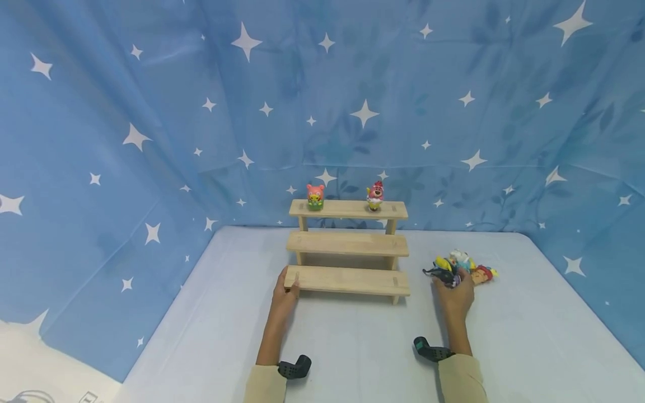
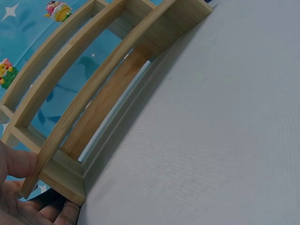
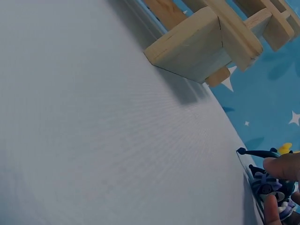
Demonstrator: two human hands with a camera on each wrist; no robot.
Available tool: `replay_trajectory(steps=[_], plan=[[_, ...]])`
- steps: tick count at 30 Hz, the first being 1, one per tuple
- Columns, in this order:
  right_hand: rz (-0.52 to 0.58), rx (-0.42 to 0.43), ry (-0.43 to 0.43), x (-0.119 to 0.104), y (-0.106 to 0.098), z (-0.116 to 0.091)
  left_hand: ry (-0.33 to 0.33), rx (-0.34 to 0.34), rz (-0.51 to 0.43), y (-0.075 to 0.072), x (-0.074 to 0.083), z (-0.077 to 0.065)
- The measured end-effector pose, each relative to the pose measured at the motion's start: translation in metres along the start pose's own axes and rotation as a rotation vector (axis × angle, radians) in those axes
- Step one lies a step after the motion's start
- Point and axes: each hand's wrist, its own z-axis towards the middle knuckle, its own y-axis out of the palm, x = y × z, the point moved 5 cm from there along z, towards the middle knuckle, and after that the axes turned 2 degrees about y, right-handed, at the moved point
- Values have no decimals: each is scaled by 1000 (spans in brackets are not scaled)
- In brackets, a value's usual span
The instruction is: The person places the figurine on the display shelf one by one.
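My left hand (image 1: 284,296) grips the left end of a three-step wooden display stand (image 1: 347,280), its thumb on the lowest plank. In the left wrist view, the fingers of that hand curl by the stand's side support (image 2: 63,180). To the right of the stand, my right hand (image 1: 456,294) pinches a dark toy figurine (image 1: 443,275) with purple parts. The right wrist view shows the thumb and a finger at this figurine (image 3: 271,187), partly cut off by the frame edge. Several other figurines lie heaped beside it, including a red-capped one (image 1: 482,274).
On the top step stand a pink-eared figurine (image 1: 315,197) at the left and a pink bear-like figurine (image 1: 375,196) at the right. Behind the white table (image 1: 353,341) hangs a blue curtain (image 1: 322,84) with white stars.
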Motion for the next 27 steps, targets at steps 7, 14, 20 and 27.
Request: replay_trajectory(steps=[7,14,20,27], plan=[[-51,1,11,-2,-6,-4,-11,5,4,2,-1,-2],[-120,-100,65,-7,-17,-8,11,5,-6,2,2,-1],[-181,-167,111,-10,-25,-11,15,14,4,1,3,-2],[-158,-200,142,-7,-30,-11,4,15,-5,2,1,-2]])
